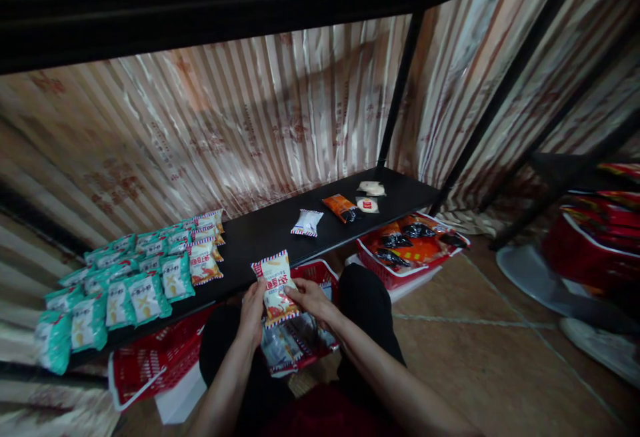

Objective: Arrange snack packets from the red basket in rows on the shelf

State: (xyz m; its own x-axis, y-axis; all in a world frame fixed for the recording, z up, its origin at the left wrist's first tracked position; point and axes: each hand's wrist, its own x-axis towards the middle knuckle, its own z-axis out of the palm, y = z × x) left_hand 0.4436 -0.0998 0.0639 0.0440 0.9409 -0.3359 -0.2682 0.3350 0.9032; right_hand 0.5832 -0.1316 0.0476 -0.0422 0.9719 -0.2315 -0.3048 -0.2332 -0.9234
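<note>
Between my two hands I hold a white, red and orange snack bag upright, its printed face toward me. My left hand grips its left edge, and my right hand pinches its right side. Below the bag, between my knees, sits a red basket with more packets in it. On the black shelf at the left stand rows of teal snack bags. Beside their right end is a short row of white and orange bags like the held one.
Farther right on the shelf lie a silvery white packet, an orange and black bag and pale packets. Red baskets stand at the right and lower left. Overhead runs a dark shelf edge; a shoe shows at right.
</note>
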